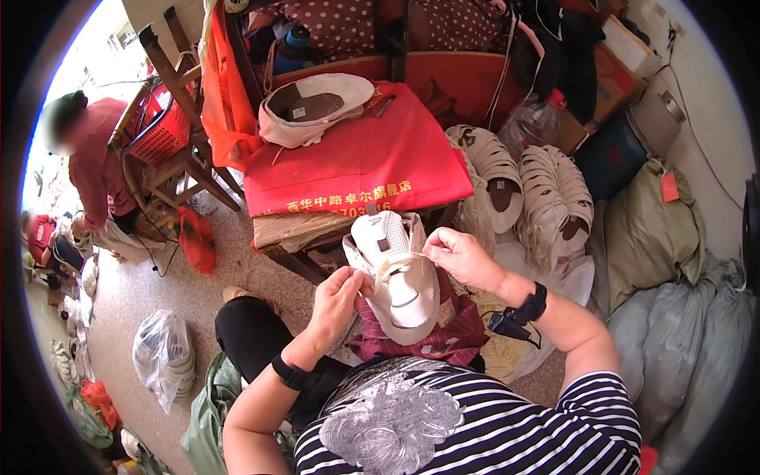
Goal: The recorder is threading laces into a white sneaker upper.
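A cream-white shoe point(408, 297) rests over my lap on a maroon cloth point(467, 324), its toe toward me and its tongue upright at the far end. A pale shoelace point(402, 260) crosses the front of its opening. My right hand point(467, 255) pinches the lace on the right side, drawn out from the shoe. At the shoe's left edge my left hand point(339, 301) is also closed in a pinch on the lace; the bit between those fingers is hardly visible. Just beyond, another cream shoe point(313, 107) lies on a red cloth point(356, 170) over a low table.
Stacked cream shoes point(554, 198) stand to the right, near stuffed sacks point(653, 229). A plastic bag of shoes point(164, 356) sits on the floor at left. Farther left, a person point(103, 162) is beside a wooden chair point(190, 170) holding a red basket point(162, 131).
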Demonstrator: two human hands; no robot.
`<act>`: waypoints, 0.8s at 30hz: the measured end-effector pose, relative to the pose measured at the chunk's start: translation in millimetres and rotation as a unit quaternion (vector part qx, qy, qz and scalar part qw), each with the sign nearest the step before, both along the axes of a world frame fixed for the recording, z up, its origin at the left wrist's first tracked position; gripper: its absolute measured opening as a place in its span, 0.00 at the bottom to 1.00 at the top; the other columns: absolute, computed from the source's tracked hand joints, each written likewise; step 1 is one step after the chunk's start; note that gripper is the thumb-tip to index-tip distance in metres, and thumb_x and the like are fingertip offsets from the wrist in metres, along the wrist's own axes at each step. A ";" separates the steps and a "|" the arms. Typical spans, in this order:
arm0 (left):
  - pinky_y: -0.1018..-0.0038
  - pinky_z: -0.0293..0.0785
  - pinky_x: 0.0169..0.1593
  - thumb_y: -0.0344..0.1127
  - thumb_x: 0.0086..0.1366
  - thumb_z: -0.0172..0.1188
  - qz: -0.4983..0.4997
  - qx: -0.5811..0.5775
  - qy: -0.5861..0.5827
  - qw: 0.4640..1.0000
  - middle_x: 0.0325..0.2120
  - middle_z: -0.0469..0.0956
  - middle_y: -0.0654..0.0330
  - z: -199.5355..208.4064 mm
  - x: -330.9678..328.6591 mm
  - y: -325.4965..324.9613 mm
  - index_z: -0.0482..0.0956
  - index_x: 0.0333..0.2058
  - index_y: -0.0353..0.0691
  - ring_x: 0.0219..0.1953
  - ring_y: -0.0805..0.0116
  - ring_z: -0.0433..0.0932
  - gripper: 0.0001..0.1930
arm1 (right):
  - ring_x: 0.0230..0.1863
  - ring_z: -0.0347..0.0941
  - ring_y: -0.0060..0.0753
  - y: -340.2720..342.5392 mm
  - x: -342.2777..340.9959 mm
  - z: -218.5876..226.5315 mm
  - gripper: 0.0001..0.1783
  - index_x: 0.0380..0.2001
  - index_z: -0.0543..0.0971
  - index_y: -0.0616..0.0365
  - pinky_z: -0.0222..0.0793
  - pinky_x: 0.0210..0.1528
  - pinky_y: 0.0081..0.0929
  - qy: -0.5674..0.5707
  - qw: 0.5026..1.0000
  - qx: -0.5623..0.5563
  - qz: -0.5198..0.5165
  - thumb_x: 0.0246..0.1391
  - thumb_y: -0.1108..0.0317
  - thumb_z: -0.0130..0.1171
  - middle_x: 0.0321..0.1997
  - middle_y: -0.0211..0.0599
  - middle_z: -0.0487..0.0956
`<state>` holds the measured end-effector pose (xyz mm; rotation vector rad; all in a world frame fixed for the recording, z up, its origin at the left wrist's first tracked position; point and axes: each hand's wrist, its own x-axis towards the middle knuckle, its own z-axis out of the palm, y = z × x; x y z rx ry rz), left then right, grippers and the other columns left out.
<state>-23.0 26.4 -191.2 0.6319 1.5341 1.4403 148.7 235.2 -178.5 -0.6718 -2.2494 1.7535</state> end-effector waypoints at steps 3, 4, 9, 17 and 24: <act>0.84 0.65 0.29 0.37 0.71 0.49 -0.002 -0.024 0.010 1.000 0.25 0.78 0.66 1.6 2.1 1.8 0.78 0.33 0.36 0.25 0.83 0.70 0.13 | 0.34 0.74 0.17 -5.0 -0.2 9.7 0.07 0.36 0.75 0.62 0.71 0.36 0.22 0.019 1.000 0.022 0.008 0.60 0.69 0.59 0.30 0.31 0.77; 0.84 0.65 0.30 0.36 0.70 0.49 0.002 -0.031 0.015 0.999 0.25 0.78 0.66 2.7 2.6 2.6 0.79 0.32 0.36 0.25 0.82 0.70 0.13 | 0.34 0.74 0.17 -5.0 0.3 11.1 0.07 0.36 0.75 0.62 0.71 0.36 0.22 0.020 1.000 0.020 0.009 0.60 0.69 0.59 0.30 0.31 0.77; 0.82 0.67 0.29 0.34 0.68 0.50 0.003 -0.061 0.070 0.996 0.23 0.77 0.66 11.7 -1.7 8.6 0.79 0.29 0.35 0.25 0.81 0.72 0.12 | 0.30 0.75 0.21 2.4 1.7 12.5 0.07 0.37 0.76 0.63 0.72 0.33 0.22 -0.019 0.998 0.063 0.003 0.60 0.70 0.58 0.31 0.31 0.79; 0.66 0.73 0.31 0.36 0.61 0.53 -0.043 -0.132 0.401 0.905 0.22 0.78 0.53 25.6 -8.9 19.0 0.79 0.27 0.34 0.26 0.61 0.78 0.11 | 0.30 0.78 0.30 -0.6 -5.7 16.3 0.06 0.32 0.77 0.59 0.72 0.33 0.28 0.028 0.994 0.098 -0.046 0.57 0.68 0.58 0.30 0.35 0.80; 0.56 0.76 0.36 0.38 0.60 0.54 -0.120 -0.101 0.606 0.780 0.24 0.79 0.51 43.9 -10.6 28.1 0.79 0.24 0.36 0.30 0.51 0.80 0.12 | 0.31 0.76 0.39 0.0 -8.5 28.0 0.06 0.27 0.77 0.58 0.71 0.35 0.34 0.017 0.949 0.316 -0.007 0.49 0.68 0.62 0.28 0.37 0.77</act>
